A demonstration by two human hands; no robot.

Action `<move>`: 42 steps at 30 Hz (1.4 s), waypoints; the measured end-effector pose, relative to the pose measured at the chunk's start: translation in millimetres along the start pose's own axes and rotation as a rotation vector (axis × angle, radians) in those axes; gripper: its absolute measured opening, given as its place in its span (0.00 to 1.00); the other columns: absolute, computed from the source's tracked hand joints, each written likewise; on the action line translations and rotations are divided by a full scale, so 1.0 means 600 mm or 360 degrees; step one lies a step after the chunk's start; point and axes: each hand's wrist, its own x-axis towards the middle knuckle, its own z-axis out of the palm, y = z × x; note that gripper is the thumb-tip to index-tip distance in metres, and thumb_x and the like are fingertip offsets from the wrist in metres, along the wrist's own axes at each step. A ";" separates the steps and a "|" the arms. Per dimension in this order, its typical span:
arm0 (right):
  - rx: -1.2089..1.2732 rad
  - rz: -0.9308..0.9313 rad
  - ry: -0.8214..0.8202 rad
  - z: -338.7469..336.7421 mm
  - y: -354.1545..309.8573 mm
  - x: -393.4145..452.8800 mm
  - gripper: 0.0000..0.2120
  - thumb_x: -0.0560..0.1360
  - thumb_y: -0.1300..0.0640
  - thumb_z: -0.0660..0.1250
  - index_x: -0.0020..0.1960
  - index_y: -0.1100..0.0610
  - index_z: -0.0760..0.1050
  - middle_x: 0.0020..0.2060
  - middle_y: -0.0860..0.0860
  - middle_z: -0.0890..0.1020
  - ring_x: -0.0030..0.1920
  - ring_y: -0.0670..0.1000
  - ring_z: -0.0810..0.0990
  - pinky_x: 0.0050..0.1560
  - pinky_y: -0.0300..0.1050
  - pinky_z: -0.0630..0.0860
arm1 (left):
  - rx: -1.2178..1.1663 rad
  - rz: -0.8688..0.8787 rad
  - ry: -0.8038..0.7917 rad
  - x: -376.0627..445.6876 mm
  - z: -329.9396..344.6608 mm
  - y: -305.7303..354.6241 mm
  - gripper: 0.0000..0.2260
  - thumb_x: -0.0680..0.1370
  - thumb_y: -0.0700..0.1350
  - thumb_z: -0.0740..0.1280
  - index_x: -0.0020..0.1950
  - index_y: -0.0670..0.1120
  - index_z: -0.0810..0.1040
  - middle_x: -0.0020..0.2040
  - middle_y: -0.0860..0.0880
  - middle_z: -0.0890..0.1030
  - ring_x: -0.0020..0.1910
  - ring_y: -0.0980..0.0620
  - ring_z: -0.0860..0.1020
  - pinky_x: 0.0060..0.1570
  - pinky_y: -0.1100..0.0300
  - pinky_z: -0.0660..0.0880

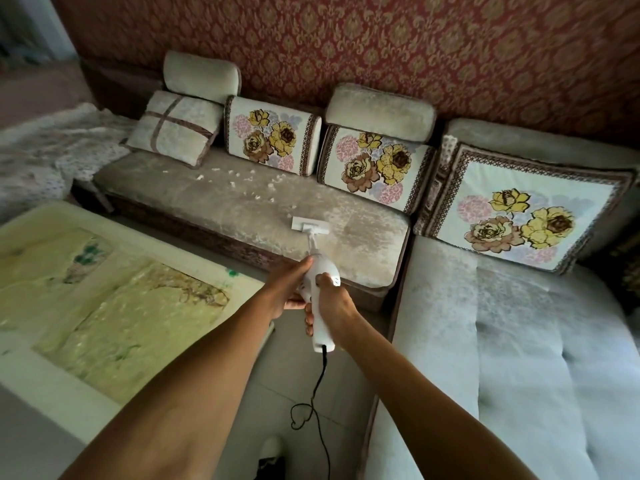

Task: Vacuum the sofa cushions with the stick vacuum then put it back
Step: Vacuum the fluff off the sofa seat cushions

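Observation:
A white stick vacuum (320,320) points away from me over the beige sofa seat cushion (214,206). Its flat nozzle head (309,225) rests on the cushion near the front edge. My left hand (289,287) grips the vacuum's body from the left. My right hand (334,301) grips the handle from the right, thumb up on the body. A black cord (317,393) hangs from the handle's end down to the floor. Several white scraps (239,180) lie scattered on the cushion farther back.
Floral back pillows (273,135) and a striped pillow (175,128) lean along the sofa's back under a red patterned wall. A quilted chaise section (519,358) runs along the right. A low table with a yellow-green top (114,292) stands at left, with tiled floor between.

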 end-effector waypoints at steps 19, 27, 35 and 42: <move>-0.0618 -0.0236 0.0003 0.010 0.043 -0.005 0.27 0.83 0.46 0.50 0.55 0.68 0.75 0.33 0.58 0.77 0.20 0.50 0.74 0.22 0.38 0.72 | -0.0259 -0.0044 0.0243 -0.021 -0.029 -0.047 0.18 0.79 0.53 0.68 0.63 0.42 0.78 0.58 0.37 0.81 0.52 0.38 0.82 0.48 0.44 0.82; -0.0782 -0.0263 0.0012 0.044 0.026 0.024 0.22 0.84 0.49 0.50 0.58 0.66 0.74 0.37 0.59 0.78 0.22 0.51 0.76 0.24 0.41 0.75 | -0.0304 -0.0062 0.0189 0.019 -0.057 -0.050 0.18 0.82 0.52 0.64 0.64 0.41 0.77 0.59 0.36 0.80 0.54 0.36 0.81 0.52 0.42 0.80; -0.0906 -0.0357 0.0029 0.073 -0.017 0.071 0.19 0.85 0.52 0.49 0.59 0.63 0.74 0.42 0.62 0.78 0.28 0.56 0.78 0.35 0.56 0.83 | -0.0291 -0.0073 0.0153 0.079 -0.081 -0.014 0.17 0.82 0.51 0.62 0.65 0.41 0.77 0.58 0.36 0.81 0.53 0.37 0.81 0.51 0.43 0.80; -0.0890 -0.0338 0.0061 0.112 -0.081 0.126 0.21 0.85 0.49 0.49 0.50 0.63 0.74 0.31 0.59 0.79 0.33 0.61 0.82 0.38 0.57 0.84 | -0.0289 -0.0088 0.0087 0.148 -0.114 0.046 0.16 0.83 0.51 0.61 0.65 0.42 0.76 0.59 0.37 0.80 0.55 0.37 0.80 0.50 0.44 0.80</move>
